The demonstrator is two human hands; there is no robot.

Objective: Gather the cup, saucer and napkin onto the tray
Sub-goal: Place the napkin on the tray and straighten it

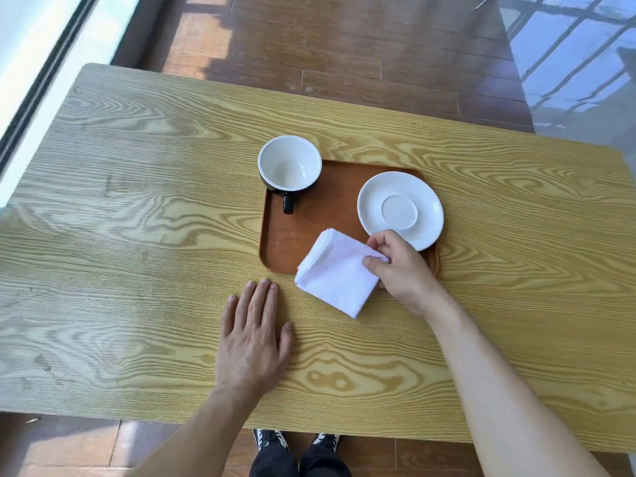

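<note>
Two of three items judged already on tray (285, 242): saucer (400, 210) at right, overhanging rim slightly; cup (290, 165) at far-left corner, footing partly off edge? cannot tell. Tabletop (137, 201) carries tray. Napkin (335, 271) pinched at corner by right hand (399, 266), half over tray near edge, half over tabletop; placement left. Left hand (253, 342) flat, empty, fingers spread on tabletop. Napkin's underside contact hidden.

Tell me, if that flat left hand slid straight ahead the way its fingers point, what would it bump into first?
Probably the near edge of the brown tray, close ahead of the left hand. The fingers aim near its left corner, so it might just slip past; the cup stands farther on.
</note>
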